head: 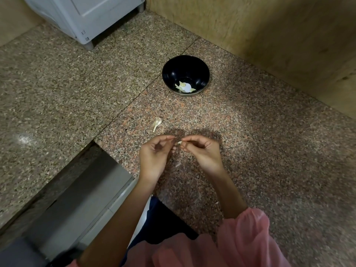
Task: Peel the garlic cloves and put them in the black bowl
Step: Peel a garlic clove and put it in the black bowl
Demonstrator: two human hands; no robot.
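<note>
1. Head view: both hands hover over the granite bench [250,151], palms partly up, fingers curled
2. Right hand [204,151] pinches a small pale clove [179,142] between thumb and forefinger; only its tip shows
3. Left hand [154,157] has its fingers curled, thumb and forefinger tips close together just beside the clove; whether they touch it or hold a bit of skin I cannot tell
4. One black bowl [169,74] stands well beyond the hands, near the wooden wall [269,35]; pale peeled pieces [182,86] lie in its bottom, too small and bunched to count
5. One unpeeled clove [157,123] with a tail of skin lies on the bench between the bowl and the hands, apart from both
6. One scrap of skin [177,164] lies on the bench between the wrists
7. One white appliance [86,16] stands at the far left corner
</note>
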